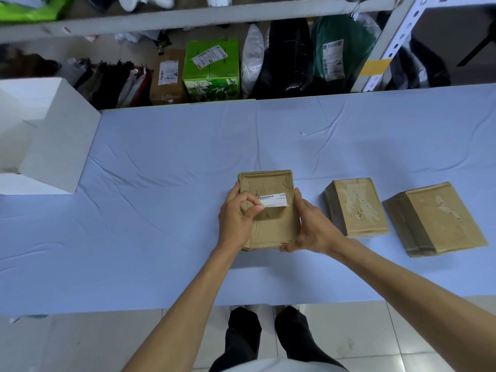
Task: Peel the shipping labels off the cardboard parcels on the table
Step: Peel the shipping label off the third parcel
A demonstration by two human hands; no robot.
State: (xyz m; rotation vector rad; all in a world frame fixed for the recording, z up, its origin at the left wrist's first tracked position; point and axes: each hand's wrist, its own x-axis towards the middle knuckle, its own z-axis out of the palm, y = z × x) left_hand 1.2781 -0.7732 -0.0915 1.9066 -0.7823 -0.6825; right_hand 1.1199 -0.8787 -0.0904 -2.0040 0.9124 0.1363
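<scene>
Pale blue cloth is covering the long table (161,157), and behind its far edge a grey metal shelving unit (188,20) is holding stored goods: a green printed carton (212,68), a brown box (167,76) to its left and a dark green bag (338,47) to its right, each bearing a white label. A tall white box (53,135) is standing on the table's left end. Near the middle, towards the near edge, a cardboard parcel (271,226) is lying flat, with a white shipping label (275,201) sitting across its upper face. The left hand (236,218) is pinching the label's left end between thumb and forefinger, its other fingers curling against the parcel's left side; whether that end is coming away from the cardboard is not clear. The right hand (314,226) is gripping the parcel's right side, fingers reaching along the edge and thumb wrapping under the near right corner. To the right, a second parcel (355,208) and a third parcel (434,218) are lying side by side but apart, each showing pale torn patches on top and no label. Below the table's near edge, dark trousers (244,334) are showing above a tiled floor (375,334).
</scene>
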